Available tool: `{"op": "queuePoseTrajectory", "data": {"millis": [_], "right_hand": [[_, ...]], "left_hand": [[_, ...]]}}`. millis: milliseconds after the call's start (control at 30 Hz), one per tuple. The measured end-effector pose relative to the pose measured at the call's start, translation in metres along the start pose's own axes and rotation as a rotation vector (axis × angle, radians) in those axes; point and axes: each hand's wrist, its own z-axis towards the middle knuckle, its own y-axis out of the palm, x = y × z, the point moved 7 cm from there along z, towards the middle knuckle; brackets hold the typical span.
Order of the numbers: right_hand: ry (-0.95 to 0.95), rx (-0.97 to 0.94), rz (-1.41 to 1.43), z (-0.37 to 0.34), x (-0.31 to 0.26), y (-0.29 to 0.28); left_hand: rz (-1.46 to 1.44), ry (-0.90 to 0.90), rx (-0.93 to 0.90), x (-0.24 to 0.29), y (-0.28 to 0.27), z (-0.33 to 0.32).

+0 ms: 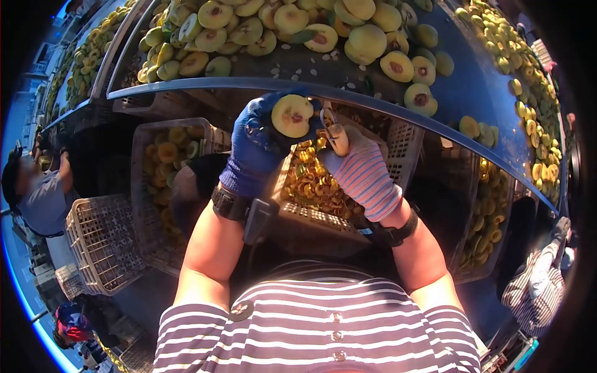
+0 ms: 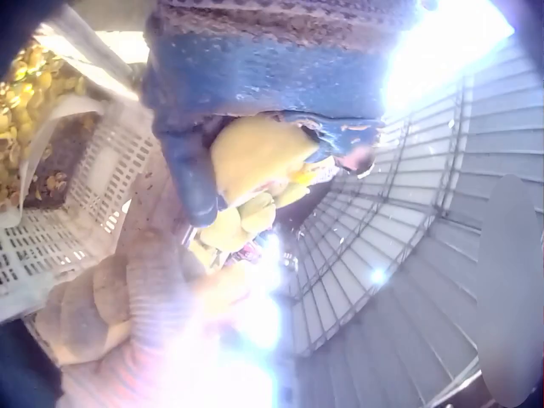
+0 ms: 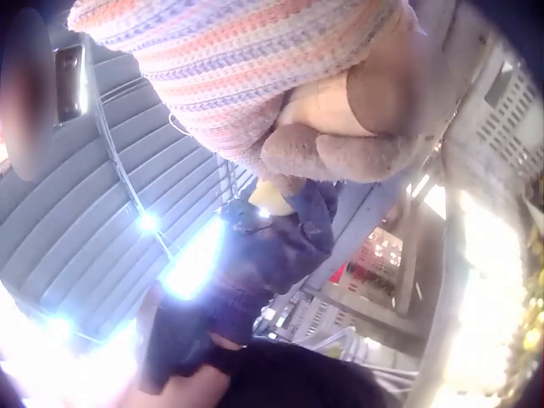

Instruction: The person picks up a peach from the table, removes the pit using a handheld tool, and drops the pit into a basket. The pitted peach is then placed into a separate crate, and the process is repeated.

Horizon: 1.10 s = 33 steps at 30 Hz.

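Note:
My left hand (image 1: 252, 143), in a blue coated glove, grips a pale yellow peach half (image 1: 291, 116) with its cut face and reddish-brown pit hollow turned up. Close beside it on the right, my right hand (image 1: 367, 171) wears a striped knit glove. Its fingers are curled round the wooden handle (image 1: 337, 139) of a small pitting tool whose metal loop (image 1: 328, 116) stands at the peach's right edge. In the right wrist view, grey-brown glove fingers (image 3: 357, 157) wrap that handle. The left wrist view shows the blue thumb (image 2: 197, 187) against the fruit.
A metal-edged sorting table (image 1: 249, 82) heaped with peach halves (image 1: 367, 43) runs across the front. Below my hands stands a crate of peel-like scraps (image 1: 317, 186). Crates of fruit (image 1: 168, 155) flank me, with an upended crate (image 1: 102, 239) at left. Other people (image 1: 43, 193) work on both sides.

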Motion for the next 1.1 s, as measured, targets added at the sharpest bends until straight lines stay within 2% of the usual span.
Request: {"op": "queuePoseTrajectory", "data": {"millis": [33, 67, 100, 200, 233, 300, 400, 433, 533, 633, 700, 733, 833, 900, 967, 1000, 1033, 1100], "right_hand": [[0.052, -0.03, -0.024, 0.0, 0.003, 0.001], [0.028, -0.026, 0.009, 0.0, 0.003, 0.002], [0.005, -0.022, 0.041, -0.002, 0.005, 0.004], [0.02, -0.087, 0.129, -0.002, 0.008, 0.013], [0.042, -0.122, 0.16, -0.002, 0.008, 0.018], [0.244, -0.227, 0.285, -0.004, 0.015, 0.025], [0.233, -0.26, 0.219, -0.004, 0.008, 0.027], [0.101, -0.234, 0.099, -0.004, 0.009, 0.033], [0.002, -0.234, -0.047, -0.002, 0.008, 0.043], [-0.049, -0.135, -0.038, 0.001, 0.018, 0.052], [-0.07, -0.146, -0.163, 0.004, 0.019, 0.052], [-0.087, -0.162, -0.12, 0.005, 0.019, 0.053], [-0.099, -0.195, 0.028, 0.007, 0.013, 0.052], [-0.047, -0.194, 0.148, 0.006, 0.006, 0.046], [-0.074, -0.194, 0.188, 0.005, -0.002, 0.043], [-0.089, -0.192, 0.208, 0.006, -0.007, 0.04], [-0.028, -0.248, 0.307, 0.005, -0.009, 0.039], [0.1, -0.36, 0.509, -0.002, -0.015, 0.034]], "left_hand": [[-0.38, -0.069, -0.004, -0.008, 0.002, 0.003], [-0.761, -0.143, -0.011, -0.014, 0.005, 0.004], [-1.108, -0.495, -0.004, -0.002, 0.017, 0.005], [-0.236, 0.186, -0.097, 0.012, 0.011, 0.006], [-0.147, 0.205, -0.131, 0.013, 0.014, 0.006], [0.029, 0.246, -0.198, 0.019, 0.022, 0.008], [-0.365, 0.036, -0.082, -0.006, 0.029, 0.004], [-0.595, -0.084, -0.018, -0.017, 0.03, 0.003], [-0.626, -0.159, 0.019, -0.023, 0.031, 0.003], [-0.657, -0.162, 0.038, -0.022, 0.032, 0.004], [-0.219, -0.005, 0.097, -0.01, 0.03, 0.003], [0.0, 0.072, 0.124, -0.002, 0.032, 0.002], [-0.098, 0.006, 0.211, 0.001, 0.029, 0.001], [-0.405, -0.132, 0.269, -0.01, 0.028, 0.001], [-0.514, -0.215, 0.306, -0.012, 0.028, -0.001], [-0.47, -0.229, 0.312, -0.009, 0.027, -0.001], [-0.425, -0.244, 0.317, -0.008, 0.027, -0.001], [-0.447, -0.219, 0.208, -0.005, 0.028, 0.001]]}}
